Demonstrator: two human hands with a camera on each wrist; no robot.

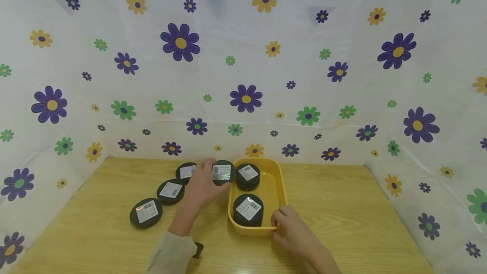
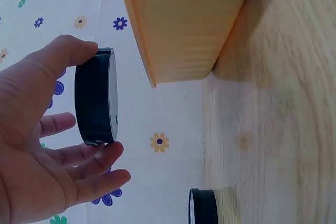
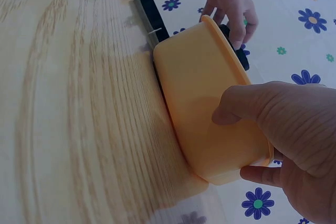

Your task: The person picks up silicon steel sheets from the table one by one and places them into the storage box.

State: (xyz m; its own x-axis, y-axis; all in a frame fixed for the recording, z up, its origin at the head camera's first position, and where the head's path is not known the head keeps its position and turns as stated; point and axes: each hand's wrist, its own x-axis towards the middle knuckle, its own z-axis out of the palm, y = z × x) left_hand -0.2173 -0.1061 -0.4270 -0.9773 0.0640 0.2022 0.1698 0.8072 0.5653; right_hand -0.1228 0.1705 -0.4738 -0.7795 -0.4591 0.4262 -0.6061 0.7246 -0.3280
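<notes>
My left hand pinches a flat round black container with a white label on its top, held up beside the left rim of a yellow tub. In the left wrist view, the thumb is on one edge of this container and fingertips are at the opposite edge. My right hand grips the tub's near right corner, with its thumb on the outside wall in the right wrist view. Inside the tub, along its left side, are a back stack and a front stack of similar containers.
Left of the tub, three more black containers lie labels up in a slanting row: a near one, a middle one and a far one partly behind my left hand. A flower-patterned sheet surrounds the wooden table behind and at both sides.
</notes>
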